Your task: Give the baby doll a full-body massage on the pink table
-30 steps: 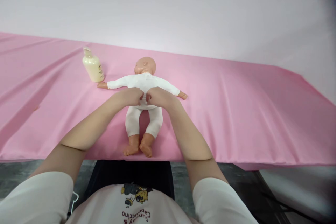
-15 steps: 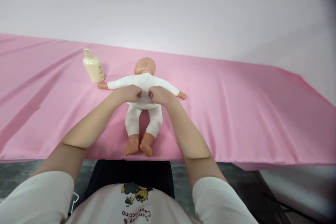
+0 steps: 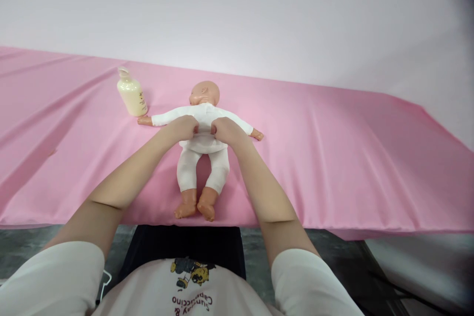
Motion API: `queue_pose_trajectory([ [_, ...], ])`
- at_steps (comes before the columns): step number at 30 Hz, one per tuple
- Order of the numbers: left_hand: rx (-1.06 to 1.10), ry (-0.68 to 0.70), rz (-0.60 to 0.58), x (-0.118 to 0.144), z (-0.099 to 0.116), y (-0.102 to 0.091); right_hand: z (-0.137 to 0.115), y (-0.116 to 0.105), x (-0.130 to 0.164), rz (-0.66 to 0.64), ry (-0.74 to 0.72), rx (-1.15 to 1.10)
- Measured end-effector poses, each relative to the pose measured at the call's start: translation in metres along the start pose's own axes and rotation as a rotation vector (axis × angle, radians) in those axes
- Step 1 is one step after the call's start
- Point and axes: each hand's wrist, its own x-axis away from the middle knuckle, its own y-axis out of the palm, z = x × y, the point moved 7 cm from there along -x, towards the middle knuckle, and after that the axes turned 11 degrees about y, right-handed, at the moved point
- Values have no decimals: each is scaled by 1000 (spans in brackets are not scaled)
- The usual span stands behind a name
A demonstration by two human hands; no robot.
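A baby doll [image 3: 202, 150] in a white bodysuit lies face down on the pink sheet [image 3: 333, 158], head turned left, arms spread, bare feet toward me. My left hand [image 3: 183, 127] and my right hand [image 3: 225, 131] rest side by side on the doll's upper back, fingers curled, thumbs pressed into the white cloth near the middle. The hands hide part of the back.
A cream lotion bottle [image 3: 131, 93] with a pump top stands on the sheet just left of the doll's left hand. The sheet's front edge runs just below the doll's feet. A pale wall rises behind. My white shirt fills the bottom.
Both hands have slid up the doll's back from the waist toward the shoulders, staying close together. The doll and the bottle have not moved.
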Motion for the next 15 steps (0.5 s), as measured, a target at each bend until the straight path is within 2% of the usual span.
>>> queue_pose_trajectory([
  [3,-4,-33,-226,0,4,-3,1,-2,-3,39,-17,1],
  [5,-9,-65,-310,3,8,-8,1,-2,-5,45,-32,0],
  [9,-10,-75,-228,5,16,-23,3,-1,-10,35,-37,-6],
  [12,-9,-55,-162,3,19,-24,4,-1,-13,47,-41,-14],
  [15,-13,-80,-197,0,16,-19,3,-1,-16,94,-71,-9],
])
